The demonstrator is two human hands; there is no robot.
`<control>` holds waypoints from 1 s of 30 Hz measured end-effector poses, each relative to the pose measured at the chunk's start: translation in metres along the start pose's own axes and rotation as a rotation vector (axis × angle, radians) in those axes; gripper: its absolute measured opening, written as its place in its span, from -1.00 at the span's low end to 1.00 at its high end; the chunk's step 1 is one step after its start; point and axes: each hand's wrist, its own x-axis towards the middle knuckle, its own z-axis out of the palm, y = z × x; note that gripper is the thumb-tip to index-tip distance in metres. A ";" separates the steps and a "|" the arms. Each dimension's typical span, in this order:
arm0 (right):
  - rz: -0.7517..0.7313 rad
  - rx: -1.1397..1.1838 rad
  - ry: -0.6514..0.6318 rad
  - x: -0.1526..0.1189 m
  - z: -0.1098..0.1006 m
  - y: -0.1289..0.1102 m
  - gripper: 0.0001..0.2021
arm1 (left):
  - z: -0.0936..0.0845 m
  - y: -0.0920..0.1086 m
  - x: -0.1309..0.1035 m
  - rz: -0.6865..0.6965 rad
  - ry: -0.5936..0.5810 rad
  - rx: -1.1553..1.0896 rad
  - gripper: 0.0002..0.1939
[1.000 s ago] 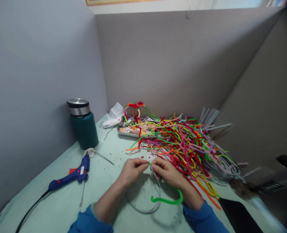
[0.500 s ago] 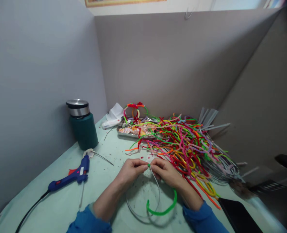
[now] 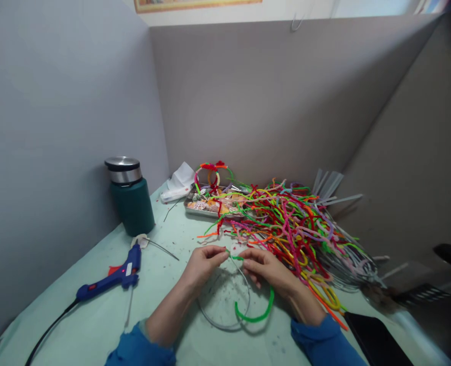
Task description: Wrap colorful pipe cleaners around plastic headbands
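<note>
- With the grey wire hoop (image 3: 217,326) taken as the dial and twelve o'clock pointing away from the wearer, its top is pinched between the thumb and forefinger of the left hand (image 3: 202,267).
- At one o'clock, a bright green pipe cleaner (image 3: 254,320) is gripped near one end by the thumb and forefinger of the right hand (image 3: 265,267), whose other fingers are loosely curled; its end is brought against the wire at twelve, and its free length is seen curving across the hoop's four o'clock.
- The two hands are held slightly apart above the pale green tabletop (image 3: 164,284).
- At half past one, a tangled heap of coloured pipe cleaners (image 3: 286,218) is spread.
- Near twelve, a filled metal tray (image 3: 204,213) is partly overlapped by the heap.
- At nine, a blue hot glue gun (image 3: 131,267) is laid down.
- At ten, a teal bottle (image 3: 131,206) is stood upright.
</note>
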 end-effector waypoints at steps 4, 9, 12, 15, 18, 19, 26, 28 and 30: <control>-0.010 0.184 0.038 0.000 -0.005 -0.001 -0.70 | -0.002 0.001 0.000 -0.015 0.009 0.037 -0.67; -0.054 0.402 0.049 0.001 -0.005 0.001 -0.69 | -0.004 0.001 0.001 -0.001 0.009 0.034 -0.63; -0.102 0.339 0.031 0.003 0.002 0.005 -0.64 | -0.003 -0.001 0.002 -0.003 -0.001 0.029 -0.62; -0.122 0.220 0.067 0.007 0.010 0.011 -0.68 | -0.003 -0.003 0.002 -0.014 -0.011 0.035 -0.62; -0.135 0.180 0.136 0.011 0.013 0.014 -0.71 | -0.003 -0.004 0.003 -0.029 -0.016 0.047 -0.62; -0.139 0.208 0.157 0.012 0.013 0.014 -0.71 | -0.003 -0.005 0.003 -0.030 -0.017 0.048 -0.62; -0.154 0.397 0.228 0.013 0.017 0.010 -0.69 | -0.001 -0.009 0.006 0.011 -0.035 0.070 -0.60; -0.154 0.391 0.257 0.014 0.019 0.011 -0.69 | -0.001 -0.009 0.006 0.022 -0.038 0.082 -0.61; -0.155 0.344 0.293 0.016 0.021 0.012 -0.70 | -0.001 -0.009 0.006 0.037 -0.048 0.095 -0.62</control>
